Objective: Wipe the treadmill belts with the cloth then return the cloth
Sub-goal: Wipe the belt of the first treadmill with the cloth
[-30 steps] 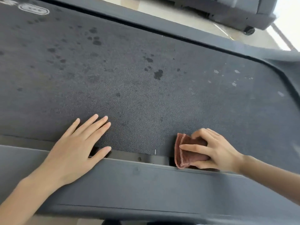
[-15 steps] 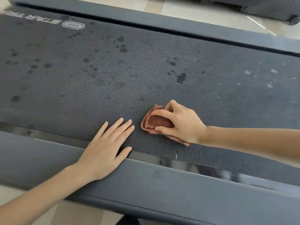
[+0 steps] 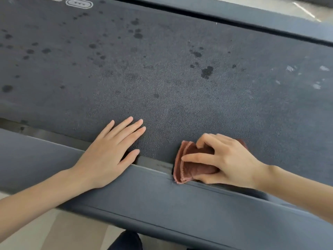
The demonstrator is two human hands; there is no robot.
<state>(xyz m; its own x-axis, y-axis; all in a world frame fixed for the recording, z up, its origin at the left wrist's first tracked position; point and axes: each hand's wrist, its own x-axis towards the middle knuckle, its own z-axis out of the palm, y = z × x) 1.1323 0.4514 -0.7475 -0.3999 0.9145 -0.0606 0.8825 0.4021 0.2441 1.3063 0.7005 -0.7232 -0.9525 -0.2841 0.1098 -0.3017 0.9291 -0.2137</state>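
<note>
The dark textured treadmill belt (image 3: pixel 180 73) fills most of the head view and carries dark wet spots and a few pale specks at the right. A folded reddish-brown cloth (image 3: pixel 191 166) lies at the belt's near edge, partly over the gap beside the side rail. My right hand (image 3: pixel 227 161) grips it, with the thumb and curled fingers pressing it down. My left hand (image 3: pixel 110 156) rests flat with straight fingers on the belt's near edge and the rail, to the left of the cloth.
The grey near side rail (image 3: pixel 162 201) runs across the lower part of the view, and the far rail (image 3: pixel 252 13) runs along the top. A white logo (image 3: pixel 79 4) is printed on the belt at the top left. Pale floor (image 3: pixel 54 230) shows below the rail.
My right hand has pulled the cloth back from the middle of the belt to its near edge. The left hand has stayed flat in the same spot.
</note>
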